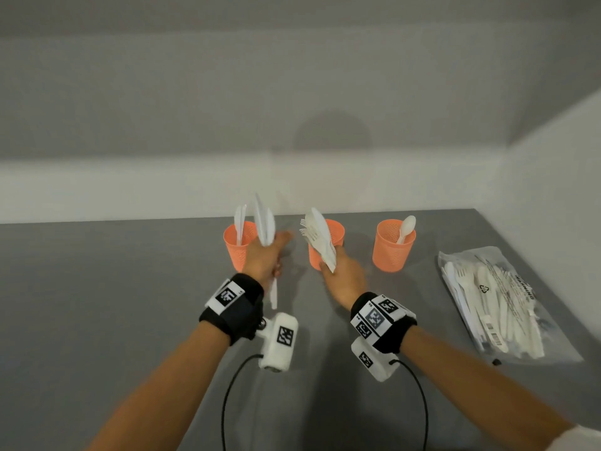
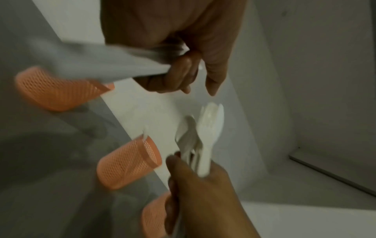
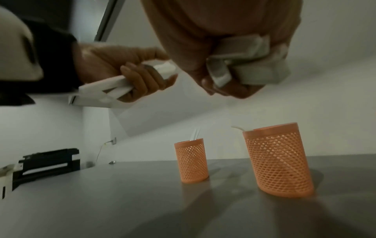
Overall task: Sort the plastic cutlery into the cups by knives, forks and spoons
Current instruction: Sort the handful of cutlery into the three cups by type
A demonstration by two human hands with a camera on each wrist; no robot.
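Three orange mesh cups stand in a row on the grey table (image 1: 130,304). The left cup (image 1: 239,252) holds knives and the right cup (image 1: 393,249) holds a spoon. The middle cup (image 1: 336,234) is partly hidden. My left hand (image 1: 265,255) grips a bundle of white knives (image 1: 265,222) upright, just in front of the left cup. My right hand (image 1: 341,275) grips a mixed bundle with forks (image 1: 320,236) over the middle cup. The left wrist view shows a fork and spoon bowls in that bundle (image 2: 205,136). The right wrist view shows its handles (image 3: 244,61) inside my curled fingers.
A clear plastic bag of white cutlery (image 1: 494,304) lies on the table at the right, near the side wall. A white wall runs close behind the cups. Wrist camera cables hang under both forearms. A black device (image 3: 46,164) sits far left.
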